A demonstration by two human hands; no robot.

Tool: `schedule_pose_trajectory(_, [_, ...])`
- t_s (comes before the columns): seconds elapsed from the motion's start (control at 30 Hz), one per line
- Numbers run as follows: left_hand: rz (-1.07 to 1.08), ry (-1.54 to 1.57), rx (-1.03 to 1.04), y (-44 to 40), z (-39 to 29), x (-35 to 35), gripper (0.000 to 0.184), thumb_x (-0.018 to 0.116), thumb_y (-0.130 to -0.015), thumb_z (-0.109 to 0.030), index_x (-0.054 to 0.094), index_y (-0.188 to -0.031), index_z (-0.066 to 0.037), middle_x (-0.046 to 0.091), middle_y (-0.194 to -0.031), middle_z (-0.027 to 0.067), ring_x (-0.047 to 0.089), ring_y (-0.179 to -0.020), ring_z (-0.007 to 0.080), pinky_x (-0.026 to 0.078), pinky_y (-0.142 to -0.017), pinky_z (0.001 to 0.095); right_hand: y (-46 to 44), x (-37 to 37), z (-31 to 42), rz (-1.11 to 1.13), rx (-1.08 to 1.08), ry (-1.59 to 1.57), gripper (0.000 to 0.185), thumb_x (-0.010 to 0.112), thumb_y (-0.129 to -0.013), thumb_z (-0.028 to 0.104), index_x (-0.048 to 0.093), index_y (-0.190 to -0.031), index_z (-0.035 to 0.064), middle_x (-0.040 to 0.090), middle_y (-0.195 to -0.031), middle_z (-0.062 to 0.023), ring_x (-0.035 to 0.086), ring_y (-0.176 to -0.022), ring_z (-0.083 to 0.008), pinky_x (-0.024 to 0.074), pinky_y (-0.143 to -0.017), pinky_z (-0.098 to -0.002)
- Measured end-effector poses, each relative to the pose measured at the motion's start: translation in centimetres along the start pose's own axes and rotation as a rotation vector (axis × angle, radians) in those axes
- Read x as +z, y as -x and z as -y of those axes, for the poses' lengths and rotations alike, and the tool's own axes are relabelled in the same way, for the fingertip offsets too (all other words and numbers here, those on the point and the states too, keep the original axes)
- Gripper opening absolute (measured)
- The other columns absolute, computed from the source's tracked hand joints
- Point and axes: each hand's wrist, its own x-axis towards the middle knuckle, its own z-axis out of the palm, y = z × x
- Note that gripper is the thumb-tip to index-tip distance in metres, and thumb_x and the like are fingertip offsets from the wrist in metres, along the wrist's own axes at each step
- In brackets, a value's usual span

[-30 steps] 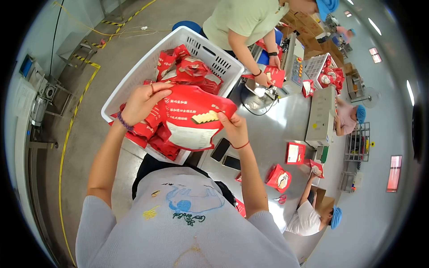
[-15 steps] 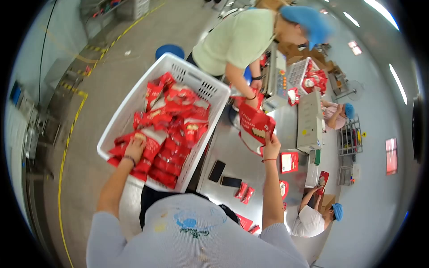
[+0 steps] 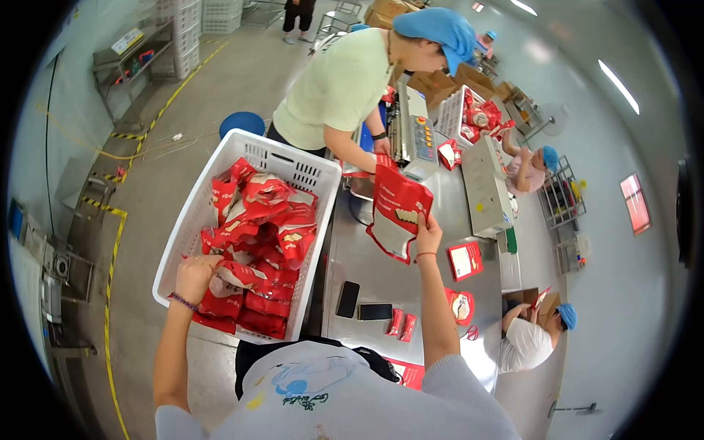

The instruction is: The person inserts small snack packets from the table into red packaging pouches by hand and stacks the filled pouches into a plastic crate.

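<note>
My right hand (image 3: pixel 428 236) pinches the edge of a red and white printed pouch (image 3: pixel 396 209), raised over the steel table. At the pouch's far end is a co-worker's hand (image 3: pixel 382 147); whether it touches the pouch I cannot tell. Inside the white plastic crate (image 3: pixel 192 192), near its left wall, my left hand (image 3: pixel 196 279) is closed with its fingers curled on the edge of another red pouch (image 3: pixel 243 274). Red and white pouches lie heaped in this crate, and its near left corner is partly hidden by my hand and forearm.
A co-worker (image 3: pixel 330 88) leans over a sealing machine (image 3: pixel 419 139) ahead. On the steel table (image 3: pixel 381 286) lie two phones, small red packets (image 3: pixel 401 324), flat red pouches and red scissors (image 3: pixel 471 333). A second crate (image 3: pixel 452 117) stands beyond; other people work at the right.
My left hand has gone from lying on the pouches to curled fingers at a pouch's edge by the crate wall. The right hand keeps its pouch. My view has shifted.
</note>
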Motion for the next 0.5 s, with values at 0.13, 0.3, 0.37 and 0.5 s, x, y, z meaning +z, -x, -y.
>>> schedule_pose_trajectory(0.13, [-0.034,-0.016,0.087,-0.7,-3.1,-2.9,0.014,0.065,-0.078,-0.01,0.067,-0.091,-0.006,0.068,-0.082,0.0106,0.066,-0.075,0.0266,0.052,-0.066,0.0374,-0.6,-0.3,-1.4,-0.078,0.024,0.07,0.024,0.06,-0.095,0.019,0.066,-0.102,-0.002,0.068,-0.08,-0.0059,0.054,-0.074,-0.0058,0.0464,-0.07,-0.0262])
schedule_pose_trajectory(0.3, [-0.02,-0.041,0.113,-1.2,-6.2,-5.5,0.016,0.067,-0.076,-0.009,0.067,-0.092,-0.005,0.068,-0.081,0.0099,0.065,-0.073,0.0271,0.051,-0.066,0.037,0.2,-1.2,-2.4,-0.125,0.016,0.081,0.025,0.06,-0.095,0.022,0.066,-0.103,-0.0011,0.069,-0.081,-0.0073,0.056,-0.074,-0.0087,0.0469,-0.071,-0.028])
schedule_pose_trajectory(0.37, [-0.024,-0.037,0.082,-0.9,-6.5,-5.9,0.017,0.07,-0.075,-0.01,0.068,-0.092,-0.006,0.068,-0.079,0.0091,0.064,-0.07,0.0271,0.051,-0.064,0.0365,0.6,-1.3,-2.7,-0.14,0.032,0.054,0.026,0.06,-0.095,0.023,0.067,-0.103,-0.0006,0.069,-0.082,-0.0076,0.057,-0.074,-0.0097,0.0471,-0.072,-0.0285])
schedule_pose_trajectory(0.5, [-0.039,-0.051,0.131,-1.5,-8.1,-6.8,0.017,0.072,-0.075,-0.011,0.069,-0.091,-0.007,0.067,-0.077,0.0088,0.064,-0.067,0.0269,0.051,-0.062,0.0366,1.4,-1.5,-2.9,-0.156,0.093,0.088,0.028,0.06,-0.094,0.026,0.067,-0.104,0.0016,0.069,-0.081,-0.0095,0.057,-0.074,-0.0115,0.0473,-0.072,-0.0292])
